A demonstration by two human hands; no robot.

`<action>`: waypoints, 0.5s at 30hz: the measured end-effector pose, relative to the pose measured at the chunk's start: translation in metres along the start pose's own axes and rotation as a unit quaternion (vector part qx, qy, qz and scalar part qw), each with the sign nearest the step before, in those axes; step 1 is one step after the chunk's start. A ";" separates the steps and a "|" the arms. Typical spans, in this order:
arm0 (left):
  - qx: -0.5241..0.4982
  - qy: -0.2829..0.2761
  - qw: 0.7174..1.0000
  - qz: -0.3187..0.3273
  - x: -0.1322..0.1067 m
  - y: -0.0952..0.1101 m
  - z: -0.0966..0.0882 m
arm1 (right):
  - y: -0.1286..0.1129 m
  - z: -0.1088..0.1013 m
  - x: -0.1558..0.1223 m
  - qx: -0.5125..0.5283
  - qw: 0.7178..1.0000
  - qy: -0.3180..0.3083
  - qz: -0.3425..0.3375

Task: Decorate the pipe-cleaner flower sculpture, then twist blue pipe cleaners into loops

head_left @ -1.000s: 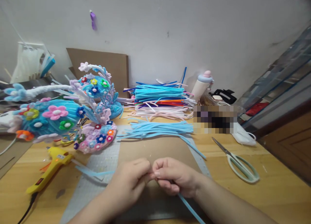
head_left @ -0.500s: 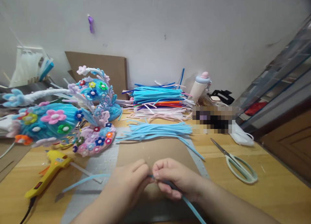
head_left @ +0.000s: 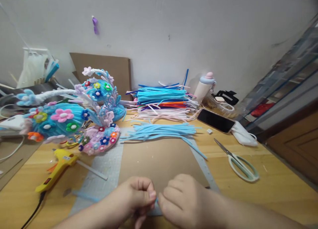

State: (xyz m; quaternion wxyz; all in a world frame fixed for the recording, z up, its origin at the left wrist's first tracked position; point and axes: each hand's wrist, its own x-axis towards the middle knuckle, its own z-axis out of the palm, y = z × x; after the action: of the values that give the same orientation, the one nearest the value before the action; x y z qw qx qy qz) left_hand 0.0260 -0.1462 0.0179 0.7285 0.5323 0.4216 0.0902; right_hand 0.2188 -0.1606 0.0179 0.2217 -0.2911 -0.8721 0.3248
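Observation:
At the bottom middle, my left hand and my right hand meet fingertip to fingertip over a brown cardboard sheet. Both are closed, pinching a light blue pipe cleaner, of which only a small bit shows between the fingers. A blurred blue length trails left of my left hand over the grey cutting mat. A loose bundle of light blue pipe cleaners lies beyond the cardboard.
A yellow glue gun lies at left, near flower-covered pipe-cleaner ornaments. A stack of coloured pipe cleaners sits at the back. Scissors, a phone and a bottle are on the right.
Both hands have dropped lower and closer to me in view. The blue strand that stuck out lower right of my right hand no longer shows. The view has shifted slightly.

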 end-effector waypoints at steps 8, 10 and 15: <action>0.315 0.116 0.936 0.103 -0.008 0.003 0.006 | 0.003 0.002 0.004 0.291 0.916 -0.030 0.273; 0.417 0.125 0.887 0.154 -0.009 -0.001 0.006 | 0.009 0.003 0.006 0.443 0.835 -0.069 0.318; 0.625 0.122 0.725 0.264 -0.009 -0.010 0.000 | 0.023 0.005 0.007 0.667 0.609 -0.183 0.387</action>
State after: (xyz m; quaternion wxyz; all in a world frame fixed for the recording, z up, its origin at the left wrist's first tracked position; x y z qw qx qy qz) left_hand 0.0173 -0.1561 0.0139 0.1202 0.9410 0.3106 0.0595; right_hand 0.2194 -0.1435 -0.0003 0.0439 -0.3078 -0.2426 0.9190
